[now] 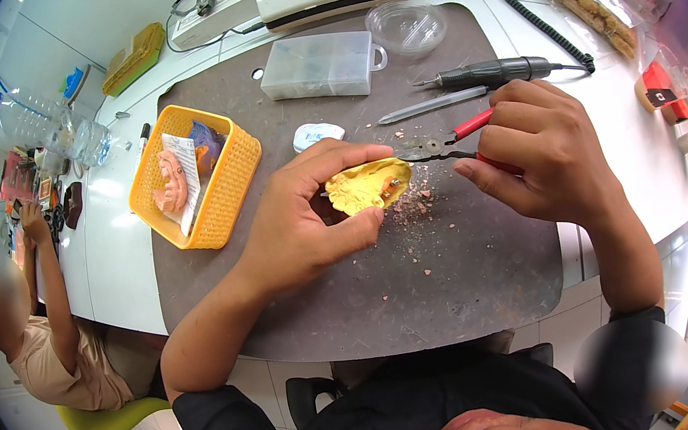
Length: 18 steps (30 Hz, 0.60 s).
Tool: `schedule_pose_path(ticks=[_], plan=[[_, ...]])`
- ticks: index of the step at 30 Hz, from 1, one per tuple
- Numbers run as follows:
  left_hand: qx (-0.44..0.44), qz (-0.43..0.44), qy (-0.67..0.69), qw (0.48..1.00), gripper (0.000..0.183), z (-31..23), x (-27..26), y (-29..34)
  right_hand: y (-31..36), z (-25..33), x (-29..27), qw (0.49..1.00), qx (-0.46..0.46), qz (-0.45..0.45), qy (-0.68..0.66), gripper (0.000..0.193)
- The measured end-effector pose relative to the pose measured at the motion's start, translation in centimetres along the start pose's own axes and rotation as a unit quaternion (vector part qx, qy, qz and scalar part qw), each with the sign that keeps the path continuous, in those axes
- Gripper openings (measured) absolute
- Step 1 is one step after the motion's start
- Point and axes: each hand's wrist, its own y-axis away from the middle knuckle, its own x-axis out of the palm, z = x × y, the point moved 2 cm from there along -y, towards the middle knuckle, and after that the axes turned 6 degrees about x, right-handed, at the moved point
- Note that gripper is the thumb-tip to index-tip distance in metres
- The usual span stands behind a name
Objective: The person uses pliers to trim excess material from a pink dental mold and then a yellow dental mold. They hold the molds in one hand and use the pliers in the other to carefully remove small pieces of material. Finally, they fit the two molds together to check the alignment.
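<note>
My left hand (296,217) is closed around a yellow dental plaster model (354,189), with the thumb at its near edge and fingers along its far side. A small pinkish piece with a metallic bit sits at the model's right end. In my right hand (540,139) is a pair of pliers (427,148) with red handles, gripped by fingers and thumb. The metal jaws point left and reach the model's upper right edge; whether they bite on it I cannot tell. Pinkish crumbs (414,214) lie scattered on the grey mat (373,299) below.
A yellow basket (223,201) holds a pink dental model (171,182) and paper. Beyond my hands lie a clear compartment box (318,66), a round clear dish (407,28), a grey pen (432,105) and a corded handpiece (491,73). Another person (73,350) sits at the left.
</note>
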Motion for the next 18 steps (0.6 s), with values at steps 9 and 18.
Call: schedule_pose_path(ticks=[9, 18], plan=[[0.023, -0.019, -0.054, 0.998, 0.055, -0.1, 0.0, 0.1, 0.0, 0.5, 0.6, 1.0, -0.016, -0.008, 0.022, 0.023], [0.036, -0.04, -0.058, 0.997, 0.052, -0.5, 0.5, 0.2, 0.3, 0.9, 1.2, 0.999, -0.023, -0.016, 0.044, 0.029]])
